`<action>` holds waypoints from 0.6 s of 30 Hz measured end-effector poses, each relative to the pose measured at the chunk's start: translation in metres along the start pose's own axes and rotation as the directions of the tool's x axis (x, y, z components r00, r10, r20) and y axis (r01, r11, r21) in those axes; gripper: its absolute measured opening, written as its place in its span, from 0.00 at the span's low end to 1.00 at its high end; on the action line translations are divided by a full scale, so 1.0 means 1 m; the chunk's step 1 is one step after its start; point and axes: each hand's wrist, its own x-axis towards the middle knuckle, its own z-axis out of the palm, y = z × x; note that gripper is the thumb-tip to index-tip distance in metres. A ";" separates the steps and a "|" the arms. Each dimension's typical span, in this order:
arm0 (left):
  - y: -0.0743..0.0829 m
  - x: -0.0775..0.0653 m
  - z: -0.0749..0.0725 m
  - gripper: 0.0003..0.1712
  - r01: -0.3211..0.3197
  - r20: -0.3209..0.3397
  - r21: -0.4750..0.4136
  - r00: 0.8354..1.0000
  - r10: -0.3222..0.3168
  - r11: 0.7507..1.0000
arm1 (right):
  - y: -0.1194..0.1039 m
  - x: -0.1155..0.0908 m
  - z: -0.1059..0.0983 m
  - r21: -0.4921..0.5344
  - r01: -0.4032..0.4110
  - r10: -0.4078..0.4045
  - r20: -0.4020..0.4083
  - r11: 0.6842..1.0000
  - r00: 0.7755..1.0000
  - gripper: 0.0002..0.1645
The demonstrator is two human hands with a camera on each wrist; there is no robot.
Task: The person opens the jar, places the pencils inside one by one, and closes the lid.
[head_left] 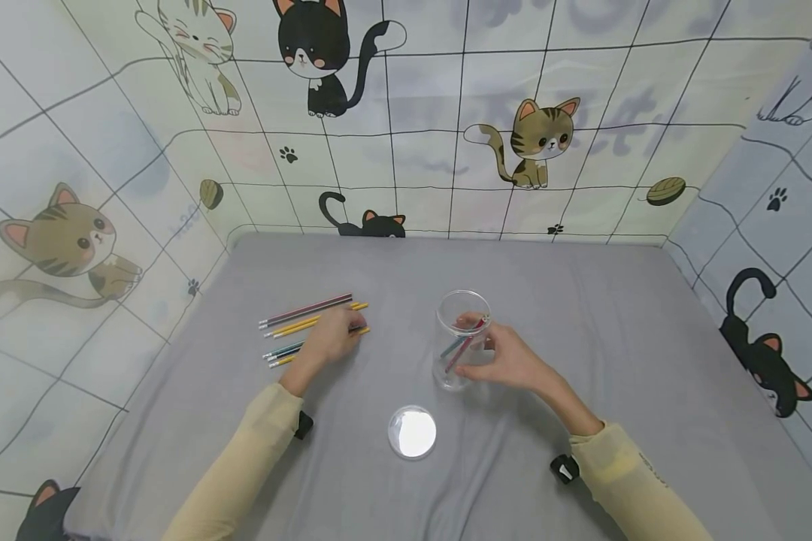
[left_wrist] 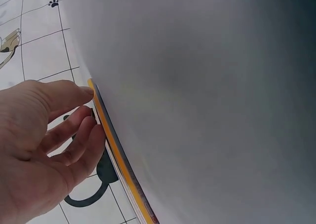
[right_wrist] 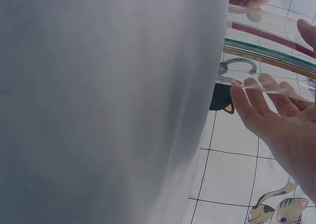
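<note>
My left hand [head_left: 336,333] is over the right ends of a row of pencils [head_left: 295,325] lying on the cloth. Yellow, dark red, teal and dark ones show, white erasers to the left. In the left wrist view, thumb and fingertips are right at a yellow pencil [left_wrist: 118,152], with a gap between thumb and index finger. My right hand [head_left: 507,355] grips the side of a clear cylindrical jar [head_left: 449,361], standing upright without a lid. Inside lean a red pencil [right_wrist: 266,36], a teal pencil [right_wrist: 256,47] and a brownish pencil [right_wrist: 252,56].
A round, shiny lid-like disc [head_left: 413,433] lies on the grey cloth [head_left: 548,278] in front of the jar. Cat-printed curtains [head_left: 419,158] enclose the table at the back and both sides. A dark wrist device [head_left: 565,469] is below the right sleeve.
</note>
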 end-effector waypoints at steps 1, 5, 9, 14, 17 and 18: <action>0.001 0.000 0.000 0.07 0.004 0.004 -0.002 1.000 -0.004 1.000 | 0.000 0.000 0.000 -0.001 0.002 -0.002 -0.001 1.000 1.000 0.44; 0.002 0.001 -0.001 0.07 0.031 0.034 0.002 0.999 -0.031 1.000 | 0.001 0.000 0.000 -0.006 0.014 -0.014 -0.005 1.000 1.000 0.43; 0.003 0.001 0.000 0.08 0.053 0.071 0.015 0.996 -0.054 0.998 | 0.001 -0.001 0.000 -0.009 0.021 -0.021 -0.009 1.000 1.000 0.43; 0.002 0.003 0.003 0.08 0.061 0.085 0.033 0.994 -0.063 0.998 | 0.001 -0.001 0.000 -0.011 0.026 -0.027 -0.013 1.000 1.000 0.43; 0.001 0.004 0.004 0.09 0.063 0.085 0.052 0.994 -0.067 0.997 | 0.001 -0.001 0.000 -0.019 0.018 -0.018 -0.012 1.000 1.000 0.44; 0.001 0.004 0.005 0.09 0.062 0.085 0.058 0.994 -0.067 0.996 | 0.001 0.000 0.000 -0.025 0.015 -0.015 -0.012 1.000 1.000 0.44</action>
